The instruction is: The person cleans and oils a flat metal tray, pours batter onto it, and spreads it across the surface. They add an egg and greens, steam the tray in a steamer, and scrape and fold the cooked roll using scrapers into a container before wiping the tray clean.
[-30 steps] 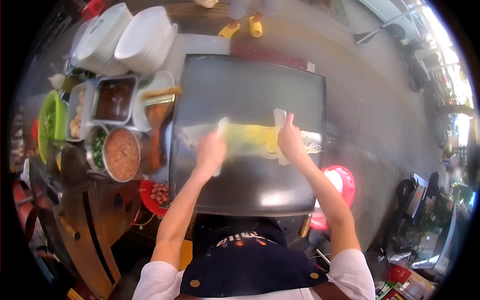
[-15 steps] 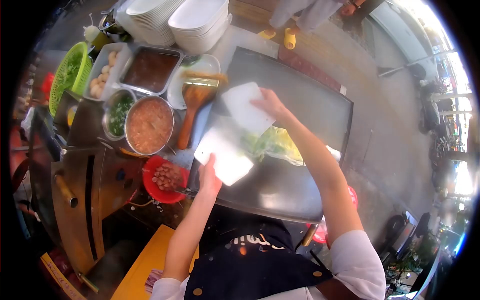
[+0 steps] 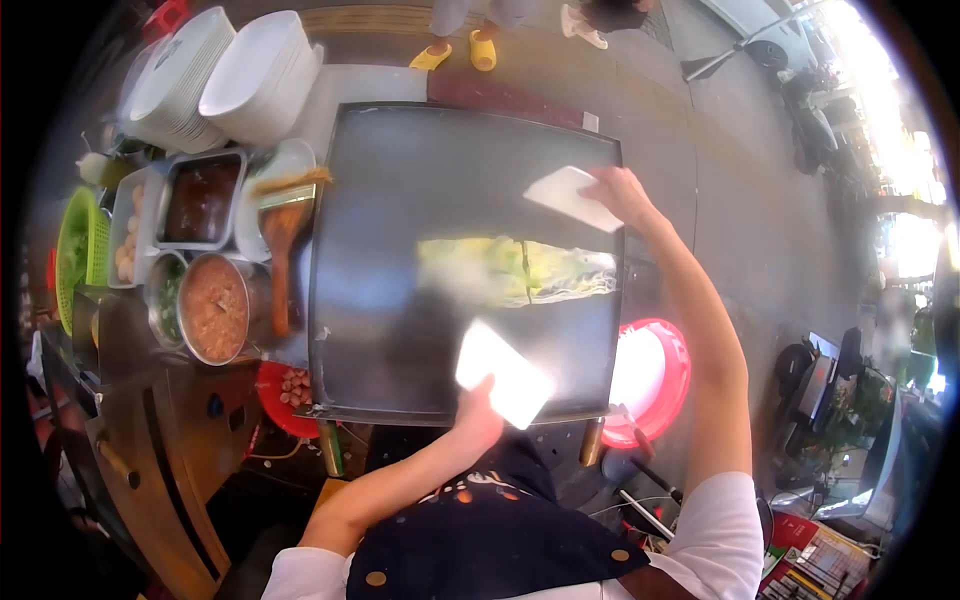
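Observation:
A flat rectangular griddle (image 3: pixel 400 180) lies in front of me. Across its middle is a thin folded sheet of yellow-green and white food (image 3: pixel 560 272), with a dark line across it; steam blurs its left part. My left hand (image 3: pixel 478 415) grips a white flat scraper (image 3: pixel 503 375) over the griddle's front edge, nearer to me than the food. My right hand (image 3: pixel 620 195) holds another white scraper (image 3: pixel 572 198) by its right end, above the griddle's far right part. Neither scraper touches the food.
At the left are stacked white trays (image 3: pixel 255 80), a tray of dark sauce (image 3: pixel 200 200), a pot of pinkish filling (image 3: pixel 213 310), a wooden brush (image 3: pixel 283 250) and a green basket (image 3: pixel 82 245). A red basin (image 3: pixel 675 375) stands right. A person's yellow shoes (image 3: pixel 482 50) show beyond.
The scrapers have moved apart from over the food, the left one towards me and the right one to the far right. The food now lies as a shorter, folded strip. The view has shifted.

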Demonstrator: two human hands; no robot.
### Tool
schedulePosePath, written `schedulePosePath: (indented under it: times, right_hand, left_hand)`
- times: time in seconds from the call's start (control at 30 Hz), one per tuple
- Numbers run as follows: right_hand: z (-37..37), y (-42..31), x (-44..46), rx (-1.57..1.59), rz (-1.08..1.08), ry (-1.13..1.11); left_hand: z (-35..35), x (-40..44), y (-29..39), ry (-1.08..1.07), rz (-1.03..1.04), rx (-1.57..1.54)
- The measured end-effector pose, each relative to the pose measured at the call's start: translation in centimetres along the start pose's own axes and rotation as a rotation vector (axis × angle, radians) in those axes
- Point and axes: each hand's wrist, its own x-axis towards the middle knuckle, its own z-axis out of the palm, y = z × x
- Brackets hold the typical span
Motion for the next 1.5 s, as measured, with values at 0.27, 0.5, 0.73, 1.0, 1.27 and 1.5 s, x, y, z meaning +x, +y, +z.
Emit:
schedulePosePath:
  times: [0.27,0.5,0.73,1.0,1.27,1.5]
  right_hand:
    - [1.3,3.1,-10.6,0.373,0.268,-0.197]
    - [1.5,-8.1,-6.3,0.078,-0.223,0.113]
    - [7.1,-14.6,-9.2,0.013,-0.149,0.255]
    - [14.2,-16.5,-7.5,-0.097,-0.103,0.064]
    - [6.4,-17.4,-0.3,-0.329,-0.508,0.212]
    - [9.1,-9.3,3.6,0.174,-0.276,-0.384]
  left_hand:
    - [7.5,6.6,-6.9,-0.182,0.073,0.161]
    - [4.0,-1.8,1.9,-0.112,0.218,-0.012]
    - [-5.3,-4.0,5.6,0.035,0.296,0.045]
    - [-6.0,-2.3,10.6,0.144,0.673,0.501]
    - [-2.5,2.6,7.3,0.127,0.582,0.288]
    - [0.6,9.5,4.7,0.016,0.534,0.096]
